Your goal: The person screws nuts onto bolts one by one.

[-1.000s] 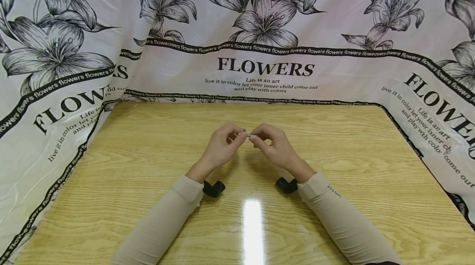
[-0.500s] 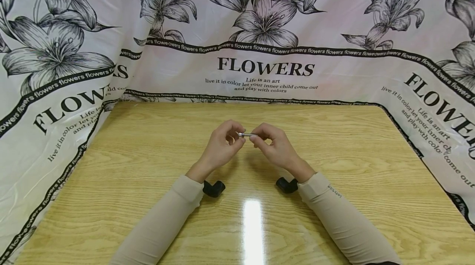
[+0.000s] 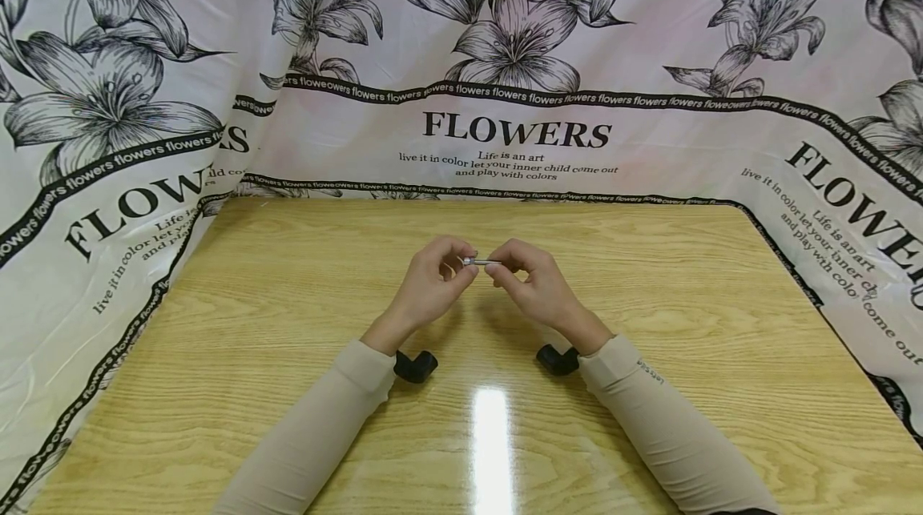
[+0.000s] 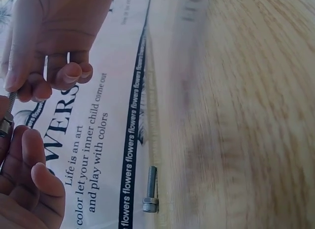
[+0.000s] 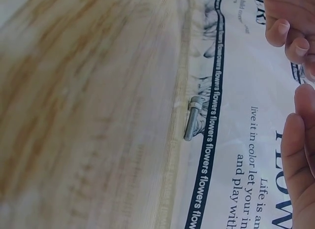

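Note:
A small silver bolt (image 3: 486, 263) lies level between both hands above the table. At its left end is a wider part, which looks like a nut (image 4: 7, 123) in the left wrist view; the bolt's head is not clear. The left hand (image 3: 430, 283) has its thumb and index finger around this nut end, its other fingers loosely bent. The right hand (image 3: 535, 283) pinches the opposite end of the shank with thumb and index finger, hiding the tip. A second bolt with a nut on it (image 4: 151, 190) shows by the table's far edge in both wrist views.
The wood-grain table (image 3: 274, 283) is enclosed at the back and sides by a white flower-print curtain (image 3: 346, 138). Black curved pieces (image 3: 416, 368) stick out by both wrists. A bright light reflection falls on the table's near middle.
The left fingers covered the bolt's wide end a second ago, then lifted and parted to show it; now the index finger has lowered slightly. The right hand has stayed still.

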The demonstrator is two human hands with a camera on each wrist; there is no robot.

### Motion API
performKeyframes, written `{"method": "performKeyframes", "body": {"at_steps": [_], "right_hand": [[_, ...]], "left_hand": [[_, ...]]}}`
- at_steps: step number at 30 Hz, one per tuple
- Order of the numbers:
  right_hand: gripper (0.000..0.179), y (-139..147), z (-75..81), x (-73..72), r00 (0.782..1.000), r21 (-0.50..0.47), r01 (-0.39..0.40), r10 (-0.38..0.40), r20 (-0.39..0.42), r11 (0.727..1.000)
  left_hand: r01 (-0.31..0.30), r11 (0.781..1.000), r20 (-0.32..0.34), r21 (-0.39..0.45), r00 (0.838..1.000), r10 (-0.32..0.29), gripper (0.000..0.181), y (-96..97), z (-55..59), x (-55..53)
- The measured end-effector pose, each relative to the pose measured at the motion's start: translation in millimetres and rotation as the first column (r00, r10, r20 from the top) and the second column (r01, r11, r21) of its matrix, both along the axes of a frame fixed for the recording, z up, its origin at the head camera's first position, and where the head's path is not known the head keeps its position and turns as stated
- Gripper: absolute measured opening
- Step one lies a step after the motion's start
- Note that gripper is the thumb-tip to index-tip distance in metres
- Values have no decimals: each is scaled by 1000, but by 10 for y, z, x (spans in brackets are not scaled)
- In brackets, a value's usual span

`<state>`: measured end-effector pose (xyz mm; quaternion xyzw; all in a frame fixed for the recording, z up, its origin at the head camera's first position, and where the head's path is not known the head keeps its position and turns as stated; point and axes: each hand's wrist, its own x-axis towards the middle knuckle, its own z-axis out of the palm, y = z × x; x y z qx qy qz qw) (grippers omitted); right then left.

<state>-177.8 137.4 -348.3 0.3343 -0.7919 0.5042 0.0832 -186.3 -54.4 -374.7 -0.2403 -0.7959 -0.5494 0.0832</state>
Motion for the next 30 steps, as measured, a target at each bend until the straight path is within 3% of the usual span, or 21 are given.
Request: {"method": "performKeyframes", "body": {"at_steps": [12,19,30], "right_hand": [[3,10,-26,-23,1000,17,11,-11,25,1000],[8,79,-282,-207,997,45,39,-42,62,998],[12,87,-302,-244,995,52,68,-72,71,996]], "left_hand": [[-21,999,-28,-37,999,20,13,-18,20,8],[-29,998,-26,-57,999,27,14,-23,16,6],[-40,996,-40,-75,998,37,14,-38,4,-6]]}}
